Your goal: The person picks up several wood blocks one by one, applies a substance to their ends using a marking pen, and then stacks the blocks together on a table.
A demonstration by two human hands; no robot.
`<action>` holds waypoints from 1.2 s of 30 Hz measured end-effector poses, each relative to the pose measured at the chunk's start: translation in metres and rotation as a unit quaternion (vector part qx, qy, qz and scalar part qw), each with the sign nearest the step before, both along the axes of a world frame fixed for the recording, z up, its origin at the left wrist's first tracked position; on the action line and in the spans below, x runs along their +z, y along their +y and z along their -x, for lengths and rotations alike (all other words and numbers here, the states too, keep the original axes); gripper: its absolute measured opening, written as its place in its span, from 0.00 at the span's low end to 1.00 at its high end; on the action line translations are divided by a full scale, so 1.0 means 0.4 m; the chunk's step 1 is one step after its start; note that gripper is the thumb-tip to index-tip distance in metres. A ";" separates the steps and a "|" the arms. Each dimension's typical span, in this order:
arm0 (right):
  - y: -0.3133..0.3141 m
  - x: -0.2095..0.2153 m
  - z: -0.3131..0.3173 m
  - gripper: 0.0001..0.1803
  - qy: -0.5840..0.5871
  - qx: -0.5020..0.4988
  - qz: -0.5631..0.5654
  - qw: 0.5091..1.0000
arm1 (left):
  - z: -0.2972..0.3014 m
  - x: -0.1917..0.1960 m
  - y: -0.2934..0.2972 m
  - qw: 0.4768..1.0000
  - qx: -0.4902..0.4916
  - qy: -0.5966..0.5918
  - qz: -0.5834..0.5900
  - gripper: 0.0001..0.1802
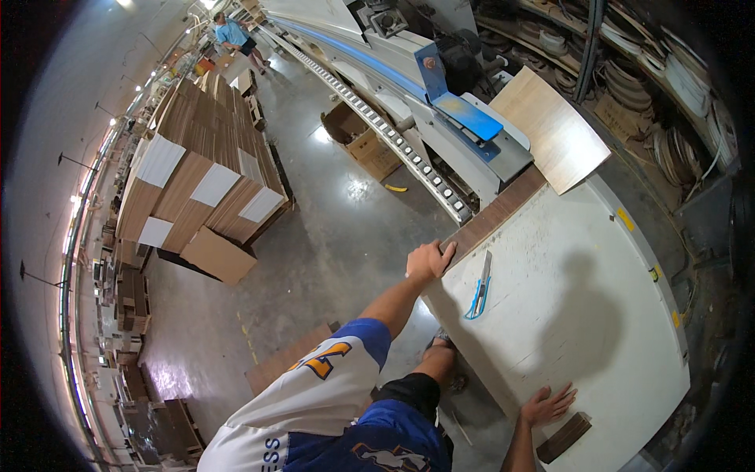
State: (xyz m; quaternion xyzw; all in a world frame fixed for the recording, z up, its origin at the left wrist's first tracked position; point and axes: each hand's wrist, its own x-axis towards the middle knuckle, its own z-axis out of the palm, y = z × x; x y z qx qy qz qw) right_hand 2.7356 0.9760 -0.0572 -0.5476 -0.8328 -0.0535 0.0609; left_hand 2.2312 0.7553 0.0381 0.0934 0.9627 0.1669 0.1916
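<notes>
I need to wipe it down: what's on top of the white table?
A blue utility knife, the right hand beside a small brown block, and the left hand at a brown strip along its edge. A pale panel overlaps its far end. What lies beneath them is hidden.

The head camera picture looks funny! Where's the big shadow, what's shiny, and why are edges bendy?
Head view: a dark shadow lies on the white tabletop; head view: glare shines off the grey floor and pale wood-grain panel; head view: the fisheye lens bends straight edges toward the rim.
</notes>
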 end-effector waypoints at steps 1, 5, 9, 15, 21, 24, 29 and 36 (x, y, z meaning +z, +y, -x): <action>0.000 -0.001 0.000 0.38 -0.014 0.001 -0.013 1.000 | 0.000 0.002 0.000 1.000 -0.001 -0.005 0.000 0.42; -0.007 -0.001 0.005 0.37 -0.045 -0.007 -0.035 0.998 | -0.001 -0.001 -0.002 1.000 0.005 -0.007 -0.001 0.43; -0.011 0.005 0.011 0.37 -0.040 -0.008 -0.026 0.999 | 0.003 0.001 -0.003 1.000 0.002 -0.013 0.013 0.43; -0.001 -0.016 -0.003 0.37 -0.048 -0.011 -0.028 0.998 | -0.002 0.010 0.002 1.000 0.009 -0.016 0.007 0.42; -0.007 -0.006 0.003 0.37 -0.035 -0.008 -0.033 0.999 | -0.004 0.008 0.001 1.000 0.003 0.004 -0.012 0.41; -0.006 -0.007 0.007 0.38 0.024 -0.001 -0.027 0.999 | -0.001 -0.002 -0.002 1.000 0.001 -0.003 -0.006 0.41; -0.002 -0.011 -0.001 0.37 0.017 0.003 -0.034 0.999 | -0.004 -0.014 -0.002 1.000 0.001 0.029 -0.007 0.41; -0.004 -0.015 0.004 0.38 -0.032 0.003 -0.038 0.999 | -0.002 -0.004 -0.009 1.000 0.002 0.012 0.008 0.41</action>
